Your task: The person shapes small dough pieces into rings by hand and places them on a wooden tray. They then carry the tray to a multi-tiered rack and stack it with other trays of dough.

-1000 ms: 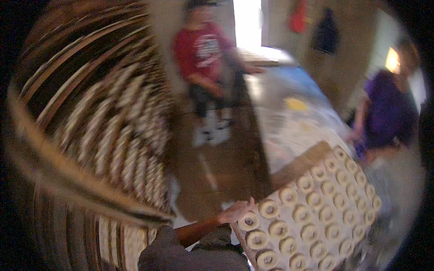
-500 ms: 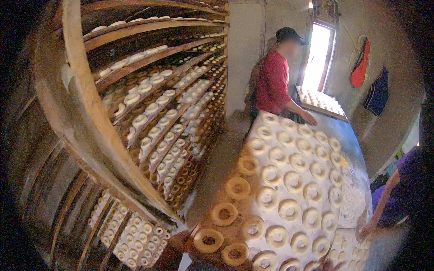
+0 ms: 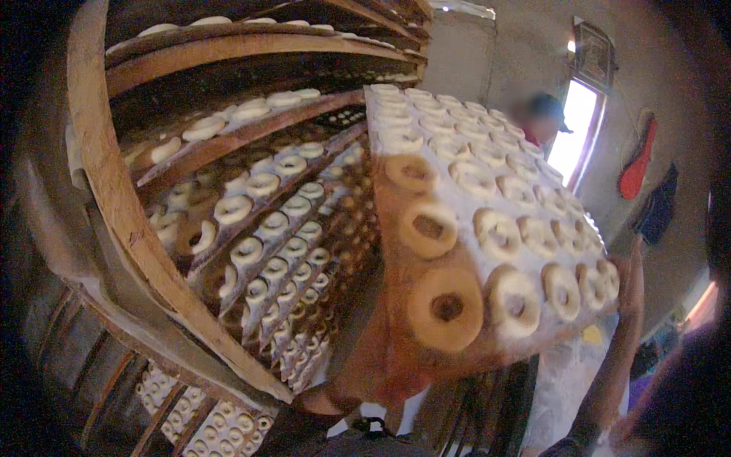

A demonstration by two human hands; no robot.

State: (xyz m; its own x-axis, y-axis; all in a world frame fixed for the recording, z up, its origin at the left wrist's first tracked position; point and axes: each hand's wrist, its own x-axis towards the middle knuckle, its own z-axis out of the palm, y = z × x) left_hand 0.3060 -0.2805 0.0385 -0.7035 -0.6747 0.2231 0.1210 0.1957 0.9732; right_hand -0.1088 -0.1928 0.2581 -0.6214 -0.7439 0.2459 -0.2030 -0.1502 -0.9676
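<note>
A large wooden board (image 3: 396,335) with rows of pale ring-shaped dough pieces (image 3: 499,236) on a floured white sheet is raised before me, tilted toward the shelving. My right hand (image 3: 627,286) grips its right end, the forearm rising from the lower right. My left hand (image 3: 331,396) holds the board's near left corner from below, in shadow at the bottom, its fingers only partly visible. Several dough rings lie off the sheet on the bare brown wood.
Tall wooden racks (image 3: 114,175) fill the left, loaded with trays of dough rings (image 3: 263,183). Behind the board are a capped person (image 3: 541,114), a bright window (image 3: 572,129), and a red object (image 3: 638,160) and dark cloth (image 3: 659,209) hanging on the wall. A pale work surface (image 3: 556,388) lies below.
The board has been lifted from low at the right up to shelf height and swung toward the racks. It now hides most of the person in red, and my right arm has risen.
</note>
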